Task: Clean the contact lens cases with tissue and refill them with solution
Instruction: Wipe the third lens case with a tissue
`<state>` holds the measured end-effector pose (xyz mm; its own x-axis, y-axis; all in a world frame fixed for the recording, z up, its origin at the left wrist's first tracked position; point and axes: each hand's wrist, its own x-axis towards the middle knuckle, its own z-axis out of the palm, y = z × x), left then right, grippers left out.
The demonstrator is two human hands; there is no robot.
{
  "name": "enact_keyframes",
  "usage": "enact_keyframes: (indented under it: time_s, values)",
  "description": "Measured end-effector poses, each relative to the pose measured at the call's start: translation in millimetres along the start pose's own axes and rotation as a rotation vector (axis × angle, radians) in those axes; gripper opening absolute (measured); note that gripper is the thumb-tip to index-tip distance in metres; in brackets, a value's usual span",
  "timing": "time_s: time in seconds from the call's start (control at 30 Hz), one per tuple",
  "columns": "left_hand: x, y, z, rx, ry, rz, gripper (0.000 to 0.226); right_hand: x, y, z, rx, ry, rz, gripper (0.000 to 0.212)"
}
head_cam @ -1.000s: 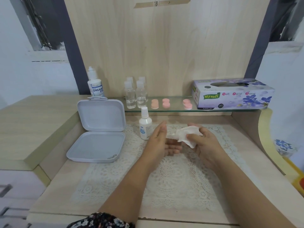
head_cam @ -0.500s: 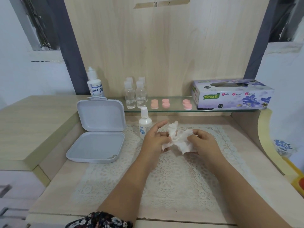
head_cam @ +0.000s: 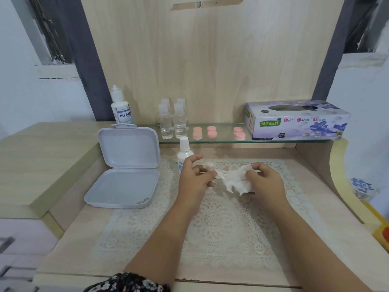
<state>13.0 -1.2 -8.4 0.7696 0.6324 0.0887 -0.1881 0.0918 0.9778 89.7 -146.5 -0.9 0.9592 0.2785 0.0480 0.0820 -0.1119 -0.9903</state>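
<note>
A crumpled white tissue (head_cam: 233,179) is stretched between my two hands above the lace mat. My left hand (head_cam: 194,175) pinches its left end, and my right hand (head_cam: 263,179) grips its right part. I cannot tell whether a lens case is inside the tissue. Several pink lens case caps (head_cam: 211,132) sit on the glass shelf (head_cam: 221,140). A small white solution bottle (head_cam: 183,153) stands just behind my left hand. A larger solution bottle (head_cam: 121,108) stands at the back left.
An open grey plastic box (head_cam: 124,184) lies left of the lace mat (head_cam: 210,224). Several clear small bottles (head_cam: 172,121) and a tissue box (head_cam: 296,120) stand on the shelf. A raised wooden ledge (head_cam: 42,161) borders the left side.
My hands have moved apart, pulling the tissue open sideways. A second ago the tissue was bunched in my right hand with my left palm open beside it.
</note>
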Motion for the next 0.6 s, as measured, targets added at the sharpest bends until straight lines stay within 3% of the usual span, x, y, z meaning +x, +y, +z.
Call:
enact_keyframes:
  time_s: [0.13, 0.3, 0.5, 0.6]
  values:
    - [-0.8, -0.5, -1.0, 0.067, -0.007, 0.005, 0.007, -2.4, -1.2, 0.3, 0.011, -0.003, -0.013, 0.024]
    - [-2.0, 2.9, 1.4, -0.014, -0.008, -0.016, 0.005, -4.5, -2.9, -0.3, 0.017, -0.01, -0.023, 0.024]
    - [-4.1, -1.5, 2.5, 0.112, -0.058, -0.02, 0.034, -5.0, -2.9, 2.0, -0.007, -0.023, -0.067, 0.02]
    - [-6.9, -0.9, 4.8, 0.138, -0.075, -0.03, 0.021, -4.0, 0.0, 4.4, -0.072, -0.055, -0.073, 0.014]
